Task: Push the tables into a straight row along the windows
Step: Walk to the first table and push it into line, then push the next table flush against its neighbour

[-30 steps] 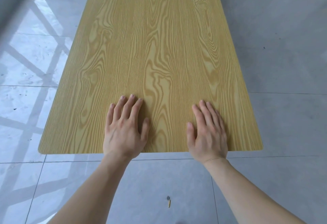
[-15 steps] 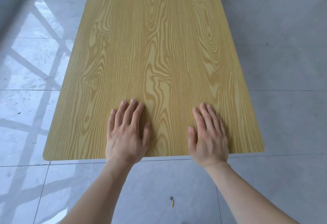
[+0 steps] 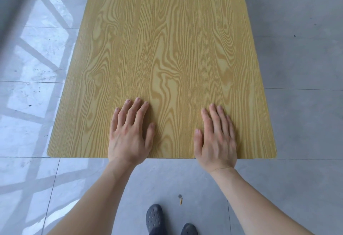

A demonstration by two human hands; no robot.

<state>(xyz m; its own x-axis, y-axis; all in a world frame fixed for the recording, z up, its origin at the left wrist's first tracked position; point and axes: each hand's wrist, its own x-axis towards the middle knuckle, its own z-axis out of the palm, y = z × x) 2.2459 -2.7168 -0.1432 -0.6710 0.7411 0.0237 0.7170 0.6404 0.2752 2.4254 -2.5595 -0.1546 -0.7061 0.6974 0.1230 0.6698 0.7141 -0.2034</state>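
Observation:
A long table (image 3: pixel 167 49) with a yellow wood-grain top stretches straight away from me. My left hand (image 3: pixel 130 134) lies flat, palm down, on its near end, a little left of the middle, fingers slightly spread. My right hand (image 3: pixel 216 138) lies flat beside it to the right, fingers together, its heel at the table's near edge. Neither hand holds anything. The table's legs and far end are out of sight.
Grey floor tiles (image 3: pixel 297 123) surround the table. Bright window light with frame shadows falls on the floor at the left (image 3: pixel 31 90). My feet in dark perforated clogs (image 3: pixel 155 219) stand below the near edge, beside a small dark disc and a yellow stub (image 3: pixel 181 201) on the floor.
The table's near end has shifted to the right across the floor tiles with both hands still flat on it. My feet have come into view at the bottom.

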